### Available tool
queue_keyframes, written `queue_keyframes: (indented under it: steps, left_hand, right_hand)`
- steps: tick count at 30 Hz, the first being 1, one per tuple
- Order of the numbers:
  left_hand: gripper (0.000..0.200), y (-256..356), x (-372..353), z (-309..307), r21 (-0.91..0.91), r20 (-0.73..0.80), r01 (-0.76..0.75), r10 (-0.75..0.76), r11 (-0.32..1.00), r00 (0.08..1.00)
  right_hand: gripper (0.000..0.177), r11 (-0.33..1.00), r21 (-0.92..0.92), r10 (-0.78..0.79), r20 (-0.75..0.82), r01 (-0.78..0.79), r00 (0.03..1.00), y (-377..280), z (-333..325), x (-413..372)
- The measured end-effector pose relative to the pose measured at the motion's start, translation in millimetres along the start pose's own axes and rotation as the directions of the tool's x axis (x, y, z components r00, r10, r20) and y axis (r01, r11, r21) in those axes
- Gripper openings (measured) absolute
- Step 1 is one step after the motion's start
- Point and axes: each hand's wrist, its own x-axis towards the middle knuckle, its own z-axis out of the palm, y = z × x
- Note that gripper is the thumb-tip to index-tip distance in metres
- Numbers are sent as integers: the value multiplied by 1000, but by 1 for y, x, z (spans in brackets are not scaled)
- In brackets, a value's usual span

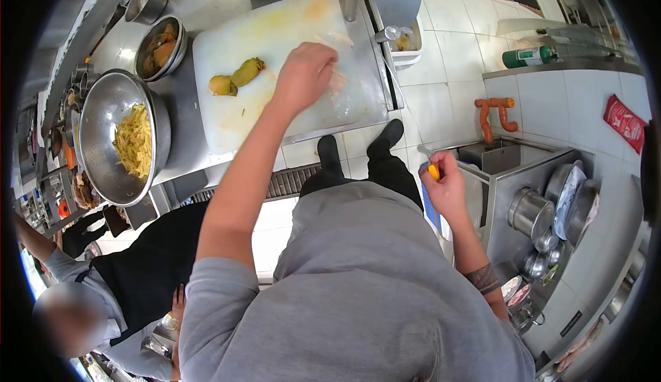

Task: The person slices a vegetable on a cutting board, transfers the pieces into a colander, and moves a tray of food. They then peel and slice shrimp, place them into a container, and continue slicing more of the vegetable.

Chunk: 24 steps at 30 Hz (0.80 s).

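Note:
My left hand (305,77) is over the right part of the white cutting board (227,124), its fingers curled together. Whatever is between them is hidden, though thin pale scraps (338,81) lie beside the fingertips. Two peeled, greenish-yellow pieces of produce (237,77) sit on the board to the left of that hand. Away from the board, at my right side, my right hand (445,186) is closed around a small knife with a yellow handle (434,171). Its greyish blade (425,151) shows only in part.
Left of the board stand a steel colander (96,134) of yellow strips and a bowl (180,50) with brownish pieces. A grey-white bin (407,57) is past the table edge. A co-worker in a black apron (148,258) is close on my left; steel pots (530,213) fill the right.

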Motion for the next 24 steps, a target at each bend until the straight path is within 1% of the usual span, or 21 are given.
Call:
queue_keyframes:
  steps: [1, 2, 3, 5, 6, 8, 9, 11, 12, 14, 15, 16, 17, 18, 19, 20, 22, 23, 24]
  left_hand:
    - [26, -15, 9, 10, -13, 202, -73, 74, 997, 977]
    - [31, -22, 13, 14, -40, 393, -141, 145, 989, 908]
    - [31, -17, 12, 9, -37, 390, -136, 140, 990, 910]
    - [39, 0, 13, -4, -47, 434, -94, 105, 994, 895]
    - [39, -3, 9, -2, -51, 440, -94, 107, 994, 892]
    - [43, -15, -7, 2, -143, 409, -151, 198, 978, 891]
    - [43, -17, -12, 8, -131, 410, -142, 184, 981, 893]
    - [41, -23, -22, 14, -116, 324, -156, 186, 981, 928]
    - [41, -21, -32, 9, -82, 329, -138, 158, 987, 931]
    - [41, 3, -43, 22, 44, 181, 69, -76, 997, 981]
    - [45, 6, -52, 35, 43, 81, 127, -130, 991, 988]
    - [45, 15, -53, 38, 19, 69, 120, -121, 993, 990]
    - [48, 24, -55, 40, 48, -9, 187, -187, 981, 982]
    - [51, 31, -58, 40, 73, -87, 258, -252, 963, 964]
    - [54, 34, -61, 41, 5, -159, 277, -273, 961, 949]
    - [54, 29, -60, 39, -8, -170, 276, -273, 961, 947]
    - [49, 16, -63, 32, -49, -51, 213, -216, 976, 975]
    - [49, 13, -64, 31, -55, -61, 216, -219, 975, 974]
    - [45, 13, -62, 26, -53, -31, 195, -197, 979, 980]
  right_hand:
    - [29, 1000, 11, 22, 23, -22, 999, -3, -1, 1]
    - [29, 999, 23, 41, 47, -42, 998, -4, -2, 3]
    - [29, 999, 21, 38, 52, -39, 998, -5, -2, 5]
    - [28, 999, 28, 40, 47, -42, 998, -6, -1, 5]
    - [28, 998, 29, 48, 46, -49, 998, -5, -1, 5]
    - [24, 1000, 29, -10, 58, 9, 998, -2, 2, 7]
    - [24, 999, 35, -16, 71, 14, 997, 1, 2, 7]
    - [25, 998, 8, -65, 63, 64, 996, 9, 11, 11]
    - [23, 997, -79, 10, 80, -4, 997, -5, 13, 11]
    - [22, 997, -68, -39, 81, 45, 996, -14, 19, 13]
    - [23, 993, -113, -10, 101, 21, 995, -23, 19, 13]
    - [23, 988, -157, 22, 117, -4, 993, -33, 20, 14]
    - [25, 981, -188, -29, 125, 53, 992, -25, 23, 17]
    - [25, 981, -192, -6, 148, 35, 989, -38, 23, 17]
    - [25, 976, -215, 0, 177, 39, 984, -47, 22, 18]
    - [24, 970, -237, 6, 210, 45, 978, -54, 23, 20]
    - [23, 959, -273, -11, 239, 78, 971, -66, 25, 22]
    - [22, 950, -294, -23, 269, 105, 963, -70, 27, 25]
    - [22, 947, -300, -28, 270, 112, 963, -72, 29, 28]
